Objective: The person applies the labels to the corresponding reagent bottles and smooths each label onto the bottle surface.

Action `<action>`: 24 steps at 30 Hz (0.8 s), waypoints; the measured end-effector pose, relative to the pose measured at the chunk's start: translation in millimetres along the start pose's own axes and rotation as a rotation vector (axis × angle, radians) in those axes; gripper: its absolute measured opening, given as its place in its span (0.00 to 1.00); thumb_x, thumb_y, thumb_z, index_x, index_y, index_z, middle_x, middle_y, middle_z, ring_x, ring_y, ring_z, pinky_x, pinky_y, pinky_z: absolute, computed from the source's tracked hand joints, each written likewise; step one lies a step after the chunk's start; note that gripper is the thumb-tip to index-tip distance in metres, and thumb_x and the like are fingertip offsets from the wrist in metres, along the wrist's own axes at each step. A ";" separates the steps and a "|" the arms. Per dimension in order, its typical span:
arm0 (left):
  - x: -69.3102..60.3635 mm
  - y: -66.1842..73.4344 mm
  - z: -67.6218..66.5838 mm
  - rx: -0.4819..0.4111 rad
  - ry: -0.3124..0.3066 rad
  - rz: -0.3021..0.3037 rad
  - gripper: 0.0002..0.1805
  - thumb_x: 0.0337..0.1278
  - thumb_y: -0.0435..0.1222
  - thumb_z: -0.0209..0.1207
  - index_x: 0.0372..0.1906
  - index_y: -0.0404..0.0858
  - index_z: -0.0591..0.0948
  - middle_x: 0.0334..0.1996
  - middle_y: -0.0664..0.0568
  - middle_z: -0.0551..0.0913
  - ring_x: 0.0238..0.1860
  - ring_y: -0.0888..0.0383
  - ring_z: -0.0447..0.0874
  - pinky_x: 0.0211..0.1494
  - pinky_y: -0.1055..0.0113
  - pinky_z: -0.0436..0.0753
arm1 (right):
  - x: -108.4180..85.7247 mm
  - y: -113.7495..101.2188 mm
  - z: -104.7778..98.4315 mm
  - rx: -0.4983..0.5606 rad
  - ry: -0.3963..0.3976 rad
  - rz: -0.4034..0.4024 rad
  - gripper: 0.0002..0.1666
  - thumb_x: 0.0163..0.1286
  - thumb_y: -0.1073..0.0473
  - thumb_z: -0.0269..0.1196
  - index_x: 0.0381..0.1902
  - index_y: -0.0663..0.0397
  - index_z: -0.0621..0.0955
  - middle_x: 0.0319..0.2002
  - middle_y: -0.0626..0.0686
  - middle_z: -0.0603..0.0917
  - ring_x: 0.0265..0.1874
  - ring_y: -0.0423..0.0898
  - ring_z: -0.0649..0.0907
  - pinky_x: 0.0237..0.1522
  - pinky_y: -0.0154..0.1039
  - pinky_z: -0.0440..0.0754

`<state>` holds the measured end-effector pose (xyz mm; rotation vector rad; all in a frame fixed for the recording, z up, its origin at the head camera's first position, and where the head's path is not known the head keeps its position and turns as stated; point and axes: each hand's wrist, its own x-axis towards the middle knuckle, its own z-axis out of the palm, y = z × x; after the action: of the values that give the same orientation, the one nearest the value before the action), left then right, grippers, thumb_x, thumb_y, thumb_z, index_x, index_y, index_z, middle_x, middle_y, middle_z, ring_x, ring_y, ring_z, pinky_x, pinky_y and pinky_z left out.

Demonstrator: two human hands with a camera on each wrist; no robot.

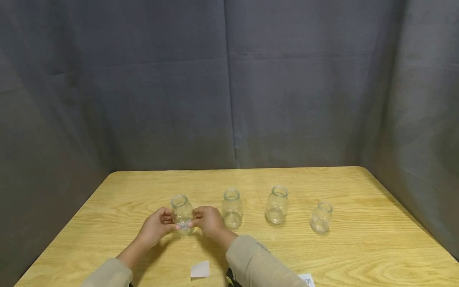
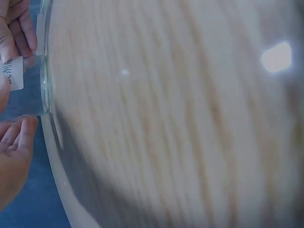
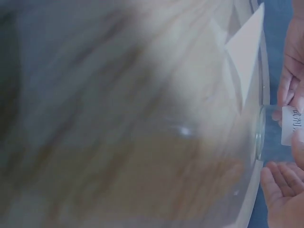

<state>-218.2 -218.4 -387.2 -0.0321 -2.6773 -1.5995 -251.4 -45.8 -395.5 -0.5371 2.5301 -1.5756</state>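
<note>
A clear round glass jar (image 1: 183,215) stands upright at the left of a row of jars. My left hand (image 1: 156,226) holds its left side, and my right hand (image 1: 209,221) is at its right side. Both thumbs press a small white label (image 1: 184,225) with dark handwriting against the jar's front. In the left wrist view the label (image 2: 16,73) lies between the thumbs, with the jar's base (image 2: 45,85) on the table. From the right wrist, the label (image 3: 288,125) shows again, the right fingers (image 3: 278,183) lying beside the glass.
Right of the hands stand a taller jar (image 1: 232,209), another jar (image 1: 277,205) and a smaller one (image 1: 321,217). A blank-looking white slip (image 1: 200,269) lies near the front, one edge raised. Partly behind the right sleeve is a slip with writing (image 1: 307,280). Dark curtains (image 1: 229,87) surround the wooden table (image 1: 358,255).
</note>
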 end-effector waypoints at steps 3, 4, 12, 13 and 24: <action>1.4 0.4 -1.5 0.002 -0.003 0.003 0.25 0.39 0.34 0.63 0.45 0.29 0.68 0.43 0.42 0.75 0.45 0.46 0.72 0.44 0.62 0.75 | 1.8 -3.9 -0.9 -0.016 -0.008 -0.007 0.25 0.47 0.60 0.65 0.45 0.65 0.76 0.41 0.59 0.79 0.41 0.51 0.78 0.40 0.37 0.76; 1.7 0.3 -2.1 0.001 -0.001 0.000 0.26 0.39 0.34 0.63 0.46 0.28 0.68 0.44 0.41 0.74 0.46 0.46 0.72 0.44 0.62 0.75 | 2.3 -4.8 -1.0 -0.027 -0.011 -0.008 0.25 0.47 0.60 0.65 0.45 0.65 0.76 0.41 0.58 0.79 0.41 0.51 0.78 0.40 0.37 0.76; -0.5 -2.9 -14.7 -0.007 0.003 -0.003 0.34 0.40 0.37 0.64 0.53 0.27 0.63 0.50 0.34 0.69 0.50 0.42 0.69 0.47 0.60 0.73 | 2.9 -12.7 1.6 -0.061 -0.022 -0.036 0.22 0.49 0.59 0.65 0.41 0.65 0.76 0.38 0.58 0.80 0.37 0.51 0.79 0.36 0.37 0.77; -2.3 -2.5 -17.6 0.005 0.008 -0.005 0.34 0.40 0.37 0.64 0.53 0.27 0.63 0.50 0.34 0.69 0.49 0.42 0.69 0.47 0.60 0.73 | 2.5 -14.2 2.0 -0.054 -0.025 -0.041 0.21 0.50 0.59 0.65 0.41 0.65 0.76 0.37 0.58 0.80 0.37 0.50 0.79 0.36 0.37 0.77; -17.0 0.5 -4.4 -0.022 0.064 -0.008 0.33 0.37 0.41 0.66 0.47 0.26 0.67 0.42 0.38 0.72 0.41 0.48 0.72 0.40 0.61 0.76 | -28.0 -17.2 -26.9 -0.050 -0.121 -0.125 0.20 0.53 0.58 0.63 0.40 0.68 0.75 0.36 0.57 0.80 0.37 0.52 0.79 0.37 0.43 0.77</action>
<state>-201.1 -222.1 -385.2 0.0284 -2.6157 -1.6043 -228.7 -20.0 -370.5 -0.7858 2.4948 -1.4728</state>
